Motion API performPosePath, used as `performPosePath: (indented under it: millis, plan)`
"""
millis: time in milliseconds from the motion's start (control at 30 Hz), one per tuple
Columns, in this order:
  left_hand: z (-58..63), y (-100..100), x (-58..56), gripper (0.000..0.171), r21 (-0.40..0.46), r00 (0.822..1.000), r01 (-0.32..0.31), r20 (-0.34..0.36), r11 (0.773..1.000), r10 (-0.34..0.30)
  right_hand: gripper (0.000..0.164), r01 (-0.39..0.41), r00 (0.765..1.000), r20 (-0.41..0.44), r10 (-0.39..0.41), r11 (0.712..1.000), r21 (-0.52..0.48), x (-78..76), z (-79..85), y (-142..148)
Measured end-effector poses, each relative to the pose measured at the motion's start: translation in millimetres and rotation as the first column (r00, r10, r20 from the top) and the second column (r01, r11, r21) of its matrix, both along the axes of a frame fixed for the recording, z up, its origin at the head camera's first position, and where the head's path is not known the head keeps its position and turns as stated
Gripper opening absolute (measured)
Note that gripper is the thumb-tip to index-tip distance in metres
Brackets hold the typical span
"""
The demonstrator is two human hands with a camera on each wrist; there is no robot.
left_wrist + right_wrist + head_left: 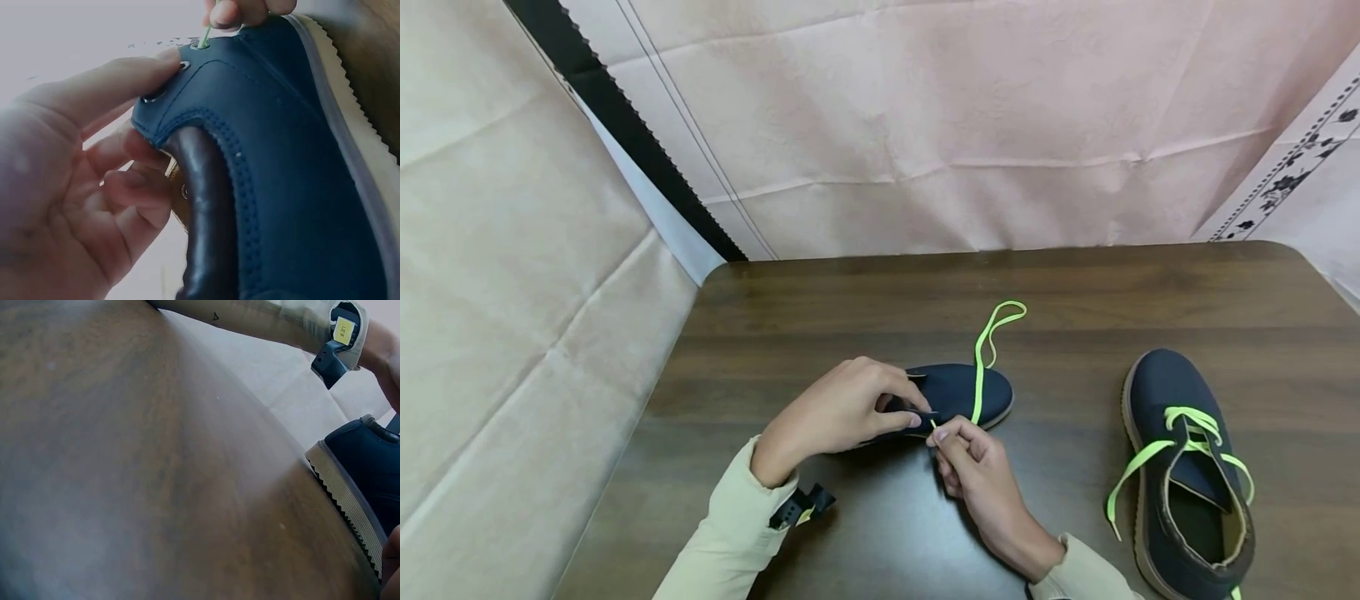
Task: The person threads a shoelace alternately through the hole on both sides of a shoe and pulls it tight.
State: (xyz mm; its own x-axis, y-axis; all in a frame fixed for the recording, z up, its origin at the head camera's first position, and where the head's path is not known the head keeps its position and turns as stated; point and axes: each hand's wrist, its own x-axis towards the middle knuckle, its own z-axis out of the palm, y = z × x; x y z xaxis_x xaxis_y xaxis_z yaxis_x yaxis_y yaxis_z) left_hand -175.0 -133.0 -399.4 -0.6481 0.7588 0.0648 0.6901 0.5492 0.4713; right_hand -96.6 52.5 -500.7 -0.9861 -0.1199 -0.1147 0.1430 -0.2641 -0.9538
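Note:
A dark navy shoe [951, 385] lies on the table, toe toward the right. My left hand [838, 408] pinches its eyelet flap [194, 81], thumb on the outer face and fingers behind. At one metal eyelet of that flap, a green lace end [205, 34] comes through, and my right hand [981, 475] pinches it between thumb and finger. The rest of the bright green shoelace [980, 375] crosses the toe and loops onto the table beyond. In the right wrist view, the shoe's ridged pale sole [347, 500] shows, with only a bit of the right hand at the edge.
A second navy shoe [1180, 392], laced in green with loose ends, stands at the right of the brown wooden table [1060, 308]. Pale patterned cloth [925, 125] hangs behind the table, and more cloth lies at the left. A wrist camera [801, 506] sits on the left sleeve.

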Motion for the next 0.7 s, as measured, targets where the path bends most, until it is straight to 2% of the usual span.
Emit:
performPosePath:
  millis: [100,200,300,400,533,700]
  plan:
    - [-0.8,0.1,-0.7,0.014,0.038,0.998,0.003,0.057,0.999,-0.005,0.029,0.009,1.000,-0.004,-0.009,1.000,-0.010,-0.7,-1.1,-0.2]
    - [-2.5,0.7,-2.0,0.018,0.055,0.990,-0.043,0.139,0.998,0.035,0.030,0.013,1.000,-0.015,-0.014,1.000,-0.013,-1.6,-2.3,-1.2]
    - [-2.0,2.3,-2.0,0.020,0.031,0.973,-0.102,0.211,0.994,0.093,0.030,0.014,1.000,-0.021,-0.014,1.000,-0.014,-2.5,-1.3,-2.6]
    - [-2.0,5.7,-1.6,0.018,-0.004,0.959,-0.121,0.259,0.993,0.117,0.031,0.023,1.000,-0.001,-0.023,1.000,-0.015,-2.2,-0.7,-3.6]
    - [-2.7,12.2,-1.2,0.013,-0.030,0.949,-0.122,0.288,0.992,0.126,0.036,0.049,0.998,0.036,-0.049,0.999,-0.020,-0.7,-0.7,-3.5]
    - [-2.0,19.4,-0.6,0.012,-0.055,0.956,-0.124,0.260,0.991,0.134,0.034,0.075,0.997,0.035,-0.073,0.996,-0.038,0.5,1.3,0.2]
